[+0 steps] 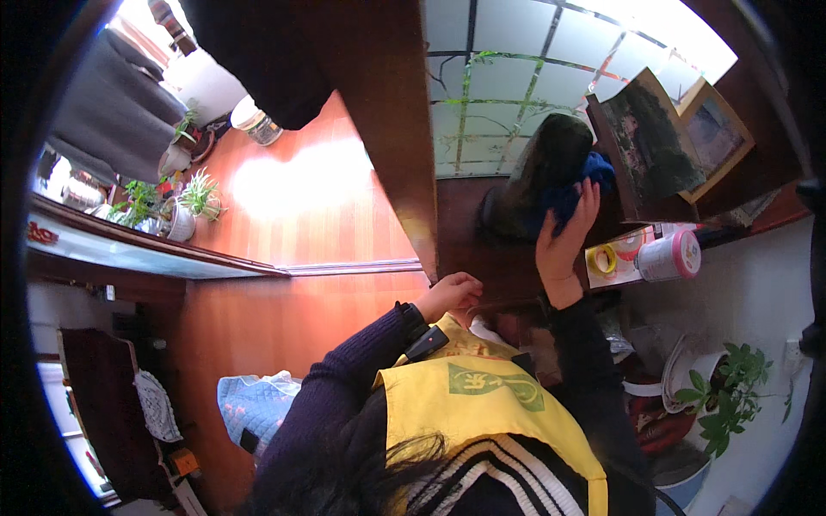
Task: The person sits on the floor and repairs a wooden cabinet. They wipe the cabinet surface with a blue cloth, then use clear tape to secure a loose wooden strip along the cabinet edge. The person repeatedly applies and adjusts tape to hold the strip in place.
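My right hand (564, 254) presses a dark blue cloth (595, 172) against a tall, dark, rounded object (533, 168) standing on a dark wooden shelf (465, 254). Its fingers curve over the cloth. My left hand (452, 297) is lower, near the shelf's front edge, with fingers curled; whether it holds anything is hidden. Right beside the dark object lean two framed pictures (645, 142) on the wood. Behind them is a frosted glass panel (490, 77) with a grid.
Right, under the shelf, are a pink-lidded tub (667, 258), yellow tape (602, 260) and a leafy plant (731, 400). Left, a sliding-door track (344, 268) crosses the wooden floor, with potted plants (181, 219) beyond it. A light blue padded item (249, 404) lies lower left.
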The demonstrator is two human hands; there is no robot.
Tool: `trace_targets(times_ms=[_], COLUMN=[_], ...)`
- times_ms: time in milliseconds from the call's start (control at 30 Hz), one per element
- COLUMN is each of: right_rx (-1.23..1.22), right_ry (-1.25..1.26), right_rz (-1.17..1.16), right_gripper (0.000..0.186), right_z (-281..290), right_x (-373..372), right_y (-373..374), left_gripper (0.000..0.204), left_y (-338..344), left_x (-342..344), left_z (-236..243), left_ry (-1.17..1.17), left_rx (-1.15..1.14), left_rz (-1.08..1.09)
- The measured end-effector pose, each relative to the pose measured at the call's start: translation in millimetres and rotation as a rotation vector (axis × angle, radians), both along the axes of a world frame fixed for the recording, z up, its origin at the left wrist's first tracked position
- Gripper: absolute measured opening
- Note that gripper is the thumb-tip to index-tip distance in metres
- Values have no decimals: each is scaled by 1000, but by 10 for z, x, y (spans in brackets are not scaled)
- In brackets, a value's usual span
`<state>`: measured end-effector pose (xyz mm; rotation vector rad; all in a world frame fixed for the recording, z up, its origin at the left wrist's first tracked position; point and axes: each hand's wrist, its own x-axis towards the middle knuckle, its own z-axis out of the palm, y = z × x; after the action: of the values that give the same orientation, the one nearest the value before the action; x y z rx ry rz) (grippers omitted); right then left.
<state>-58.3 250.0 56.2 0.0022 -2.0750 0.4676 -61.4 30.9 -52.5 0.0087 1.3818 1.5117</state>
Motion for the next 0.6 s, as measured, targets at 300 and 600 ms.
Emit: trace_targets(times_ms=[300,600], right_rx=[525,916], right_ry=[-160,-448], right_rz=[-40,-217], right_gripper=[48,28], right_z=[1,774], right_x=[-72,-770], right_y=[2,-149], left_gripper=[25,26], left_y=[-104,-118], left_x=[-49,29], left_z=[-7,-40], left_ry=[7,-13], left_rx=[35,80], left_rz=[49,69])
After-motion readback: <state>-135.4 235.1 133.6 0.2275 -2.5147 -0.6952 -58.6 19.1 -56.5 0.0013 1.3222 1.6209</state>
